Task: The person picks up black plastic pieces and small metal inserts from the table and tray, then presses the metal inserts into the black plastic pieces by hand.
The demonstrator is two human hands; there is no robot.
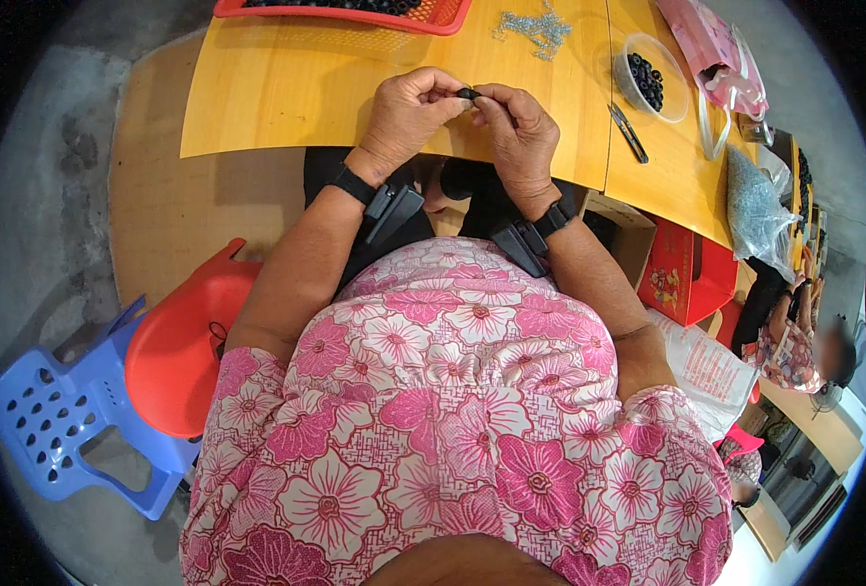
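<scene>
Between my two hands, just over the near edge of the yellow table [296, 107], is a small black part [468, 94]. My left hand [404, 115] pinches it from the left with thumb and forefinger. From the other side, the thumb and forefinger of my right hand [521, 132] close on it too. The fingertips cover much of it, so its exact kind cannot be made out. Beyond my hands lies a loose pile of small clear-silvery pieces [540, 31]. A red basket [443, 21] at the far left holds many black parts.
On the right stand a clear round tub [682, 93] of black rings and a utility knife [628, 133]. Farther right are a pink bag [711, 54] and a plastic bag of silvery pieces [757, 205]. A red stool [174, 342] and blue stool [86, 405] stand left. Other people sit far right.
</scene>
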